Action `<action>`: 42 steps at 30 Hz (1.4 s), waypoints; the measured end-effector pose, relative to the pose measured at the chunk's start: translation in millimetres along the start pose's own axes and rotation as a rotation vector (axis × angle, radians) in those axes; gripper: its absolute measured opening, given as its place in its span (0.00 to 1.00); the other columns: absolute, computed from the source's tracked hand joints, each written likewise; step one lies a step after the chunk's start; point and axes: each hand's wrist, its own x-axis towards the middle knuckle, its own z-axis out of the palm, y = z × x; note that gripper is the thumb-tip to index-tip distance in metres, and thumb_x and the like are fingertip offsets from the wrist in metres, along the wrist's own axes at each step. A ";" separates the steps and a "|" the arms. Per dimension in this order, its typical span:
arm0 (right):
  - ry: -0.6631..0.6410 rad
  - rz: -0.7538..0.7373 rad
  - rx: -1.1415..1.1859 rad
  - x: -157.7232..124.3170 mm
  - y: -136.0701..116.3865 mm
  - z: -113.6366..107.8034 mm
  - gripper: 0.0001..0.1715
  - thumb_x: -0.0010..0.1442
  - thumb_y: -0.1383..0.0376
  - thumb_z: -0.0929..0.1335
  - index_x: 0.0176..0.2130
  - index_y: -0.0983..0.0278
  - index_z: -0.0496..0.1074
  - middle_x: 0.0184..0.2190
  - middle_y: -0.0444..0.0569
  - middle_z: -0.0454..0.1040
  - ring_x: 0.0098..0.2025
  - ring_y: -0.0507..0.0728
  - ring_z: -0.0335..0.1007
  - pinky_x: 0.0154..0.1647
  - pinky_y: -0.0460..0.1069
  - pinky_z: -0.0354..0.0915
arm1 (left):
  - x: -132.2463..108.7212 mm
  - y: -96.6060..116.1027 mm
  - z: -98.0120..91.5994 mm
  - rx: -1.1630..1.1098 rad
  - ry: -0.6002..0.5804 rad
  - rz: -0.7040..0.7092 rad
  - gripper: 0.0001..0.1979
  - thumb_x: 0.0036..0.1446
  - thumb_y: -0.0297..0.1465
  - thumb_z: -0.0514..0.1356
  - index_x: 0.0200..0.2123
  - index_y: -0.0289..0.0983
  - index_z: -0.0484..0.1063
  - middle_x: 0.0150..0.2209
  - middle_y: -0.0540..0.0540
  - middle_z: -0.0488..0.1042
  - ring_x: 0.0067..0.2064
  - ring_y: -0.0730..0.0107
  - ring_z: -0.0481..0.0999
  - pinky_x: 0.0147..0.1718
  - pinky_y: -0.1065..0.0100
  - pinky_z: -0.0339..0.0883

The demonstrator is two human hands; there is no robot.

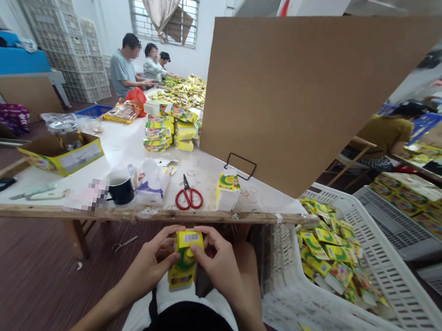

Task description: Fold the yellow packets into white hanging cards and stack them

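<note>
A small yellow and green printed box is held upright above my lap, its barcode end on top. My left hand grips its left side, thumb on the front and fingers curled behind. From the right, my right hand closes round the same box, its thumb pressing the front near the upper edge. Just beyond, on the table, stands a stack of flat cartons with a yellow top. Scissors with red handles lie left of that stack.
A white crate of folded cartons stands at right. A cardboard sheet rises from the table. A dark mug, tissue pack, open box and bundled cartons sit at left. Several people work beyond.
</note>
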 end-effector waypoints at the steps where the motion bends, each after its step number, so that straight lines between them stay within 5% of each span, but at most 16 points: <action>1: 0.012 0.012 -0.022 0.3 0.9 2.2 0.18 0.55 0.65 0.67 0.47 0.63 0.69 0.24 0.42 0.67 0.25 0.51 0.62 0.26 0.44 0.60 | -0.4 0.2 1.2 -0.008 -0.009 -0.004 0.25 0.57 0.30 0.59 0.56 0.39 0.55 0.47 0.40 0.74 0.45 0.59 0.76 0.41 0.64 0.69; 13: 0.042 0.010 -0.270 1.4 9.1 7.8 0.23 0.51 0.69 0.68 0.47 0.59 0.64 0.26 0.41 0.70 0.25 0.51 0.64 0.25 0.43 0.58 | -0.8 -0.5 4.6 -0.050 -0.028 -0.012 0.25 0.56 0.30 0.59 0.55 0.39 0.56 0.49 0.38 0.73 0.47 0.58 0.75 0.44 0.62 0.69; 19: -0.029 -0.080 -0.107 2.5 8.4 -3.2 0.17 0.58 0.66 0.65 0.49 0.61 0.68 0.27 0.43 0.71 0.28 0.52 0.67 0.30 0.44 0.62 | 0.1 9.4 0.5 -0.067 -0.003 -0.026 0.26 0.54 0.31 0.62 0.54 0.38 0.57 0.43 0.40 0.77 0.42 0.58 0.78 0.40 0.63 0.70; 23: 0.029 -0.073 0.080 1.3 9.5 3.9 0.12 0.58 0.65 0.65 0.43 0.62 0.70 0.36 0.47 0.73 0.34 0.53 0.68 0.35 0.46 0.64 | 0.0 8.7 4.1 -0.065 0.022 -0.031 0.25 0.52 0.30 0.63 0.52 0.38 0.60 0.42 0.41 0.77 0.39 0.60 0.79 0.37 0.66 0.71; 27: 0.089 -0.065 0.148 -1.1 4.0 6.9 0.06 0.56 0.65 0.66 0.37 0.63 0.69 0.30 0.46 0.71 0.30 0.53 0.66 0.30 0.47 0.63 | -0.1 4.8 12.2 -0.038 0.046 -0.004 0.24 0.54 0.32 0.62 0.53 0.39 0.60 0.45 0.40 0.76 0.45 0.57 0.77 0.41 0.63 0.71; 29: 0.264 -0.157 -0.003 0.7 -1.5 -14.9 0.04 0.56 0.65 0.66 0.33 0.63 0.70 0.31 0.47 0.71 0.31 0.54 0.66 0.33 0.48 0.64 | 1.0 4.0 14.5 0.003 0.073 0.028 0.29 0.54 0.32 0.61 0.58 0.40 0.55 0.50 0.39 0.73 0.53 0.57 0.72 0.50 0.60 0.66; 32: 0.833 -0.335 -0.454 11.3 -6.1 -76.4 0.06 0.56 0.65 0.65 0.30 0.63 0.70 0.35 0.52 0.69 0.42 0.60 0.64 0.47 0.55 0.60 | 3.7 1.7 14.5 0.063 0.117 0.055 0.37 0.54 0.33 0.62 0.63 0.41 0.47 0.55 0.38 0.68 0.59 0.59 0.64 0.59 0.57 0.55; 34: 1.017 -0.314 -0.720 24.1 -3.7 -115.5 0.09 0.53 0.63 0.67 0.36 0.65 0.71 0.41 0.55 0.68 0.49 0.64 0.59 0.53 0.60 0.53 | 5.5 -1.4 13.7 0.070 0.122 0.037 0.38 0.53 0.34 0.62 0.63 0.39 0.47 0.55 0.36 0.68 0.59 0.58 0.64 0.59 0.55 0.54; 37: 0.854 -0.267 -0.879 51.5 7.7 -135.7 0.14 0.54 0.61 0.67 0.41 0.64 0.71 0.44 0.55 0.67 0.50 0.64 0.58 0.53 0.59 0.52 | 7.0 -5.0 13.9 0.083 0.104 -0.013 0.35 0.52 0.36 0.62 0.61 0.37 0.52 0.55 0.34 0.68 0.58 0.55 0.66 0.58 0.53 0.57; 42: 0.509 -0.154 -0.919 110.2 30.7 -85.1 0.20 0.55 0.57 0.67 0.45 0.63 0.70 0.52 0.56 0.67 0.53 0.63 0.57 0.50 0.56 0.52 | 5.9 -2.5 12.2 0.113 0.069 -0.061 0.29 0.53 0.35 0.62 0.57 0.36 0.59 0.52 0.35 0.70 0.55 0.55 0.69 0.54 0.55 0.61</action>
